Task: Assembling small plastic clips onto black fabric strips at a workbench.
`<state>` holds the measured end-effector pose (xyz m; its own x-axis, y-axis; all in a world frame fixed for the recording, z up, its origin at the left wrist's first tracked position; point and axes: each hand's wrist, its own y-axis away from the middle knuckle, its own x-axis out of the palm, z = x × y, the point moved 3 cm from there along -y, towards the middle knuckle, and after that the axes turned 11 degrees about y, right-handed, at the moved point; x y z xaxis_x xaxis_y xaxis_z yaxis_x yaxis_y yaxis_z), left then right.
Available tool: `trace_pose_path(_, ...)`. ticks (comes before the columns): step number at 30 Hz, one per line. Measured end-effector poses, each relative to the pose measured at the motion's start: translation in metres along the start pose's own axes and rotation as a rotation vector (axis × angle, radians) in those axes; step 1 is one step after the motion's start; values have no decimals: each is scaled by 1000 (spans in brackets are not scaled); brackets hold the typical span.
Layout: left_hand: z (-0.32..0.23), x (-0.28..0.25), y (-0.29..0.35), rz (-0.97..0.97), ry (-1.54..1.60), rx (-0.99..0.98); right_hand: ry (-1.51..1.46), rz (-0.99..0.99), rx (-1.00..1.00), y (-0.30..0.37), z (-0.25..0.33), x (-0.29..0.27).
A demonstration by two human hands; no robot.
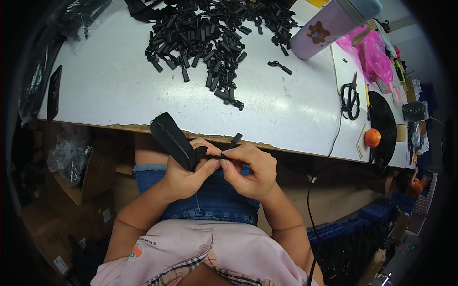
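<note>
In front of my lap, just off the table's near edge, both hands meet with fingertips close together. My left hand is closed on a black zipper, whose folded length sticks up past the fingers toward the table. Between the fingers of my right hand is a zipper slider, its black pull pointing up and away. The zipper's end reaches the slider at the fingertips; whether it runs inside the slider is hidden. A large heap of black zipper sliders lies on the table ahead.
One loose slider lies right of the heap, near a lilac bottle. Black scissors, an orange fruit and pink plastic are at the right. A dark phone-like slab lies left. The white table has a chipped edge.
</note>
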<state>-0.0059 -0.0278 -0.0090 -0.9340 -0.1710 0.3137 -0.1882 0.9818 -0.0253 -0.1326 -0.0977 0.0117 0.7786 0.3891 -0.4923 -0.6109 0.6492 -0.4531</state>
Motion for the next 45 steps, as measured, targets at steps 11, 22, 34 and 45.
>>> trace_pose_path(11,-2,1,-2,100,-246,268,27,27,1,-1,2,-1)
trace_pose_path(22,-13,1,-5,13,-38,255,-290,50,136,-1,-2,5)
trace_pose_path(34,-1,-4,-8,55,42,-57,220,18,-133,-16,13,10)
trace_pose_path(45,1,-4,-7,-45,297,-89,-588,52,540,1,-5,11)
